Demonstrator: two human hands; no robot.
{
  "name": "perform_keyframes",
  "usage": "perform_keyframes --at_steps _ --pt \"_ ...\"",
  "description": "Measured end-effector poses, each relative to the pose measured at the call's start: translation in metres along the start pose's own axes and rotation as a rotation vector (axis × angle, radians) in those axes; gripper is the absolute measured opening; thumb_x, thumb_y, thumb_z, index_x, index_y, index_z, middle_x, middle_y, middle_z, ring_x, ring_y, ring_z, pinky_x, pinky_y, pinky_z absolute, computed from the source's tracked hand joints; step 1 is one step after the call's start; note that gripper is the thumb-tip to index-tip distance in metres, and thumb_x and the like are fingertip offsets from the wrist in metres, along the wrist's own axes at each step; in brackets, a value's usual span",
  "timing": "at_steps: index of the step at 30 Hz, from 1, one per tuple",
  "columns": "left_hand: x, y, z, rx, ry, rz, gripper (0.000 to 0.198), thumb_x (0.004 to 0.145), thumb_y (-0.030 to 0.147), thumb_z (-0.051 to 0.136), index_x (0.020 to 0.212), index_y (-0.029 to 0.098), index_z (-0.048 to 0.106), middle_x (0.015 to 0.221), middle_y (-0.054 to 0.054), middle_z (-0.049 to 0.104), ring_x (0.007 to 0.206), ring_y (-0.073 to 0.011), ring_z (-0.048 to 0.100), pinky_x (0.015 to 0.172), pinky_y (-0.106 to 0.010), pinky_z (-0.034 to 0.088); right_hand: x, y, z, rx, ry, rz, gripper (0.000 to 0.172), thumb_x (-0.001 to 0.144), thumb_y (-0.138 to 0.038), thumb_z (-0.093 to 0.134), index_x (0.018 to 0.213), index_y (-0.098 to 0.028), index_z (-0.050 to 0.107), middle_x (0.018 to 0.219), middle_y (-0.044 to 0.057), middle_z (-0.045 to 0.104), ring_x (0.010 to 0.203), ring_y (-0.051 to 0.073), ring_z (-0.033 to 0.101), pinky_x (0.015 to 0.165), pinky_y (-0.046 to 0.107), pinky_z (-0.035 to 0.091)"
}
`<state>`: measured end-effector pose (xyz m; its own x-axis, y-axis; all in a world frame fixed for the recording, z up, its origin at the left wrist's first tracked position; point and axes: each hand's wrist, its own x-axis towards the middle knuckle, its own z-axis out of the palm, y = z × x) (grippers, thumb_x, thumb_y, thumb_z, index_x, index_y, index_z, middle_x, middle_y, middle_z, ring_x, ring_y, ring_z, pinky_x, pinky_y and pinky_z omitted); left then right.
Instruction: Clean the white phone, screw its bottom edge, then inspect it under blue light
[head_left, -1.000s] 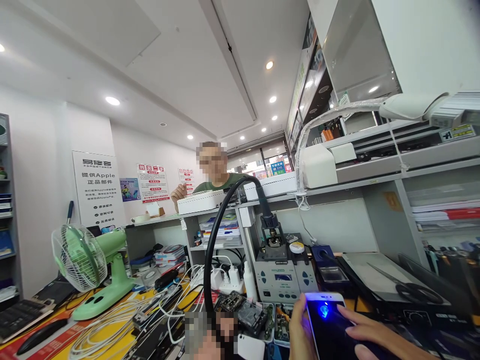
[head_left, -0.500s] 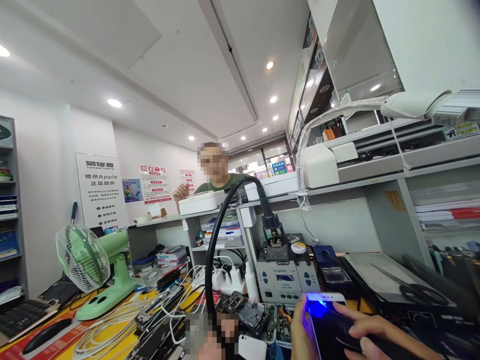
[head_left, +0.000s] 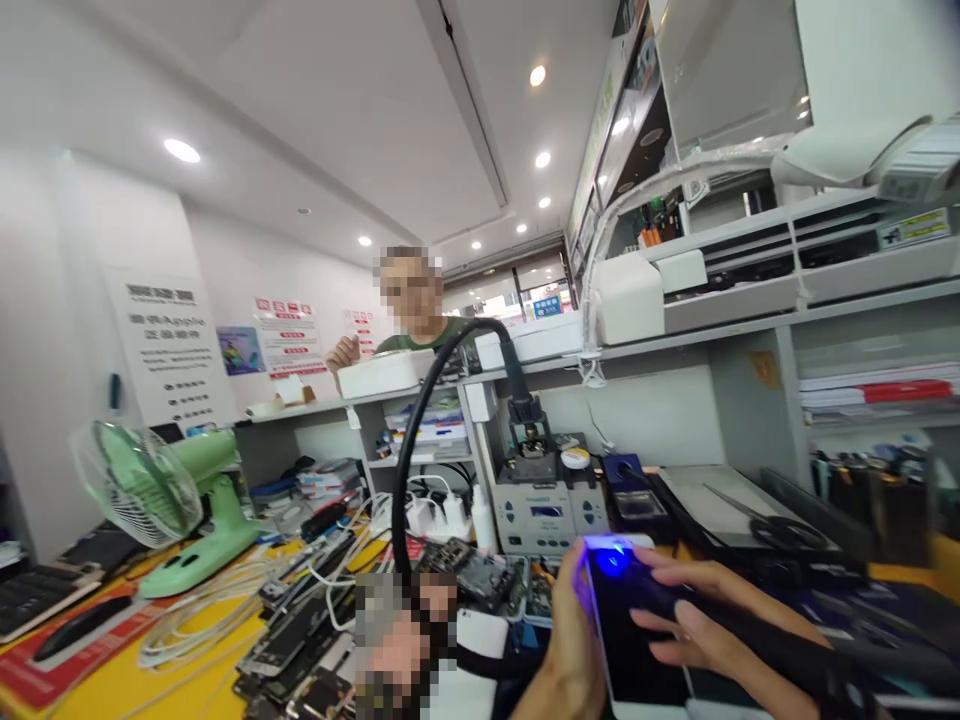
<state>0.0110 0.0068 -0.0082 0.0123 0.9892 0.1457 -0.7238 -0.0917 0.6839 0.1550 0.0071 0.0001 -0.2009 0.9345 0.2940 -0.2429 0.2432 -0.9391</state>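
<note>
A white-framed phone (head_left: 626, 640) with a dark screen is tilted up at the lower right. My left hand (head_left: 566, 625) grips it along its left edge. Over the screen, my right hand (head_left: 712, 620) has its fingers around a black torch-like lamp (head_left: 671, 598), partly hidden by them. Bright blue light falls on the top end of the phone. Left of my left hand lies a white phone back (head_left: 480, 632). Behind the hands stands a grey hot-air rework station (head_left: 546, 510), its gun (head_left: 517, 375) seated in the cradle, with a thick black hose (head_left: 409, 470) arching down.
A green fan (head_left: 210, 520), coiled white cables (head_left: 187, 615) and several phone parts (head_left: 285, 640) crowd the yellow bench. Scissors (head_left: 765, 525) lie on a flat plate (head_left: 720, 490) at right. A person (head_left: 416, 310) is behind the counter. A pixelated patch hides part of the front.
The view has shifted, so the room appears higher and further left. The phone and both hands have risen in view, and the blue light remains on the phone's top end.
</note>
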Motion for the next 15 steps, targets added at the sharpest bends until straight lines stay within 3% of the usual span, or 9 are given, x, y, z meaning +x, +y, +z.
perform_keyframes --at_steps 4,7,11,15 --pt "-0.004 0.006 0.003 0.020 -0.059 -0.022 0.054 0.094 0.053 0.048 0.117 0.009 0.072 0.108 -0.014 0.076 0.109 -0.0312 0.066 0.105 -0.043 0.042 -0.006 -0.025 -0.012 -0.042 -0.173 -0.031 0.028 0.084 -0.046 0.073 0.103 -0.026 0.072 0.151 0.009 0.052 0.110 0.036 0.070 0.093 0.047 0.061" --pt "-0.006 0.008 0.004 0.006 -0.053 0.015 0.046 0.095 0.048 0.051 0.117 0.013 0.073 0.108 -0.011 0.077 0.111 -0.0296 0.065 0.106 -0.042 0.042 -0.008 -0.029 -0.013 -0.152 -0.135 -0.105 0.025 0.086 -0.045 0.072 0.101 -0.026 0.071 0.144 0.008 0.057 0.109 0.033 0.070 0.093 0.044 0.061" --pt "-0.007 0.007 0.004 -0.005 -0.033 0.029 0.043 0.094 0.046 0.053 0.115 0.014 0.073 0.105 -0.010 0.077 0.111 -0.0290 0.065 0.107 -0.042 0.041 -0.009 -0.023 -0.008 -0.123 -0.056 -0.144 0.032 0.087 -0.048 0.069 0.111 -0.027 0.072 0.131 0.007 0.066 0.094 0.029 0.076 0.086 0.041 0.064" --pt "-0.006 0.006 0.003 -0.001 -0.037 0.009 0.045 0.095 0.046 0.051 0.115 0.013 0.073 0.106 -0.011 0.077 0.113 -0.0302 0.065 0.108 -0.044 0.040 -0.009 -0.019 -0.006 -0.127 -0.083 -0.162 0.033 0.089 -0.046 0.067 0.113 -0.024 0.072 0.137 0.009 0.063 0.093 0.028 0.075 0.085 0.043 0.065"
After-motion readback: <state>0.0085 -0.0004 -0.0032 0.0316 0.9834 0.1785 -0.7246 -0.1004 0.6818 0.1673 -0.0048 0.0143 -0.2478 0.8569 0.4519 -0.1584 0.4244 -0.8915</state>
